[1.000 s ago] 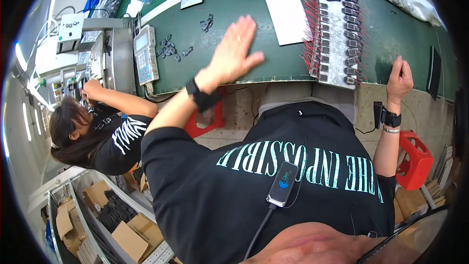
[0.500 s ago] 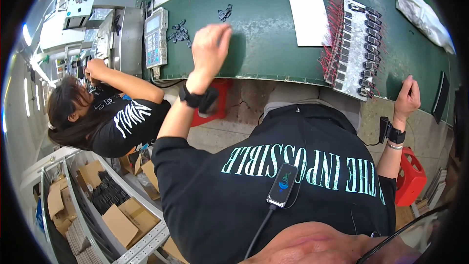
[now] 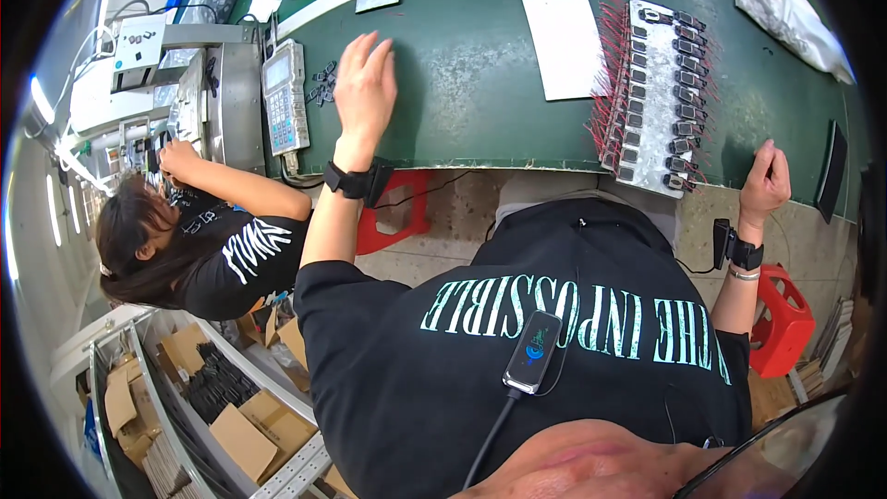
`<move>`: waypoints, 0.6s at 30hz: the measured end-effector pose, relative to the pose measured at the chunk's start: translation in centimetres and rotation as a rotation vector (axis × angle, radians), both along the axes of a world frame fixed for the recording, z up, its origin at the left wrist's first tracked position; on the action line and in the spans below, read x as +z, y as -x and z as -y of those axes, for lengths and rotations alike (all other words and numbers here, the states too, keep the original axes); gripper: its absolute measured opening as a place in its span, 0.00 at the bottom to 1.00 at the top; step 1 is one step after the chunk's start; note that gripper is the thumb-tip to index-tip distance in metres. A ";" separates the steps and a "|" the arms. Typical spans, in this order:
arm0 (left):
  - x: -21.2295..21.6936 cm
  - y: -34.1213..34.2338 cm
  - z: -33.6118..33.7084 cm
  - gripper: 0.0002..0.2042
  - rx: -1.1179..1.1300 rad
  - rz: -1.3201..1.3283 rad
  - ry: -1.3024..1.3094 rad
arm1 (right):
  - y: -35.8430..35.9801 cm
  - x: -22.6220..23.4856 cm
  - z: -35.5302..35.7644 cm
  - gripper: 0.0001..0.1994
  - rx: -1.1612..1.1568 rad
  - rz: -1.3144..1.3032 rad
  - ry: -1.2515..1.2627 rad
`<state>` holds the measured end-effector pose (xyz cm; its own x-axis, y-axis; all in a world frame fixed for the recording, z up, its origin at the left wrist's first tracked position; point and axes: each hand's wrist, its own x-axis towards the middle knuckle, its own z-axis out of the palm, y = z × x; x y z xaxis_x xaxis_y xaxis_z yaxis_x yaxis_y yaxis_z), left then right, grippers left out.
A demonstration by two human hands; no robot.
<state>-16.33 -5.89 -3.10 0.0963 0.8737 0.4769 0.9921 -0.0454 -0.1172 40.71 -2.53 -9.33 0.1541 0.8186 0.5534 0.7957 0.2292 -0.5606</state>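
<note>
My left hand [image 3: 365,83] is over the green table with its fingers stretched out, and nothing shows in its grip. Right beside it lies a loose pile of small black parts [image 3: 321,83], partly hidden by the hand. At the table's front edge on the right, my right hand [image 3: 765,180] is loosely closed with the fingers curled, and I see nothing in it. Between the hands, nearer the right one, stands a pale board [image 3: 654,120] bearing rows of small black square parts with thin red wires sticking out on both sides.
A white sheet [image 3: 559,37] with one small black part on it lies left of the board. A grey keypad unit [image 3: 285,97] stands at the left, beside a co-worker [image 3: 222,240]. A white cloth bag [image 3: 790,18] lies far right; a black flat object [image 3: 832,171] rests at the right edge.
My left hand has moved left and its fingers have opened out. The small separate cluster of black parts beyond it no longer shows. My right hand stays almost where it was.
</note>
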 end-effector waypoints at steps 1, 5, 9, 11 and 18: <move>0.5 -1.3 -0.7 0.13 -0.066 0.235 0.146 | -0.1 0.1 0.0 0.15 0.001 0.001 0.007; -1.9 -4.4 -3.7 0.32 -0.260 0.312 0.294 | 0.1 0.1 0.1 0.15 0.000 -0.006 0.009; -2.7 -5.2 -4.7 0.41 -0.176 0.154 0.315 | 0.9 0.3 0.1 0.15 -0.003 -0.027 0.004; -2.7 -6.2 -3.7 0.41 -0.290 0.158 0.365 | 1.0 0.3 0.1 0.15 0.008 -0.037 0.005; 0.4 -10.4 8.8 0.42 -0.818 0.236 0.774 | -0.1 -0.3 0.1 0.15 -0.045 -0.005 0.017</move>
<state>-5.89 -14.66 -2.74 0.7491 0.6577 -0.0789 0.6263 -0.6645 0.4077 40.79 -2.60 -9.68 0.1935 0.8200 0.5386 0.8023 0.1838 -0.5680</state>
